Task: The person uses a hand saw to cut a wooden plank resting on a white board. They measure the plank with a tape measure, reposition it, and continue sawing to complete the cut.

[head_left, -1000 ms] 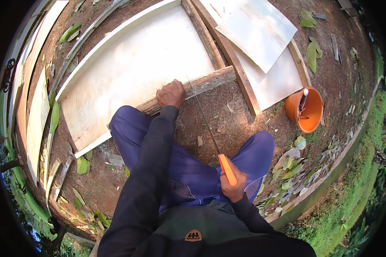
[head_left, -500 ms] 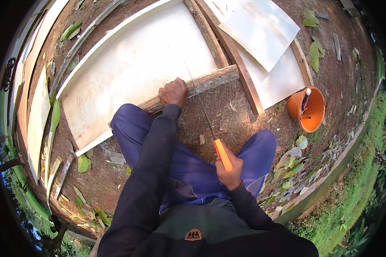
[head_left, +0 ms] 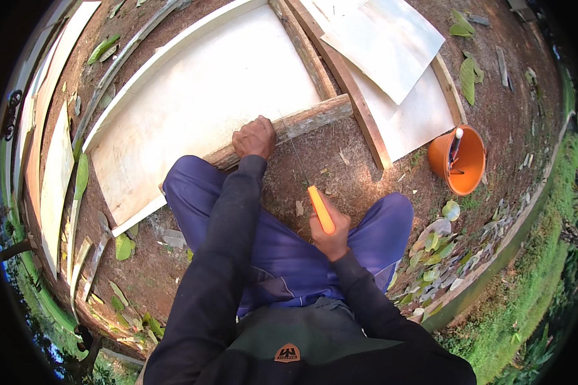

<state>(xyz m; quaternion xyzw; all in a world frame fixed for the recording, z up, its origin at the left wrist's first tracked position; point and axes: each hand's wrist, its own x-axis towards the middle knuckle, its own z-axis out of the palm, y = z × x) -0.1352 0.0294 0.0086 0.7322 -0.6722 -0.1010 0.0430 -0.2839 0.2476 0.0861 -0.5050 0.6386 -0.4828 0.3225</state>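
My left hand (head_left: 254,138) is closed over a rough wooden pole (head_left: 315,118), which lies slantwise in front of my knees, across the near edge of a white-faced panel (head_left: 231,70). To the right of that hand, the thin blade of a hand saw (head_left: 322,210) crosses the pole. My right hand (head_left: 331,232) is wrapped around the saw's orange handle, between my bent knees. Against the bright panel the far end of the blade is hard to make out.
On the right stands an orange bucket (head_left: 438,158) with tools inside. A second framed panel (head_left: 424,125) bears a loose pale sheet (head_left: 388,48) beyond the pole. Long wood strips (head_left: 56,167) lie at the left, and leaves (head_left: 440,253) litter the brown ground.
My right hand and the saw handle have moved forward and slightly left, closer to the pole. My left hand keeps its grip on the pole.
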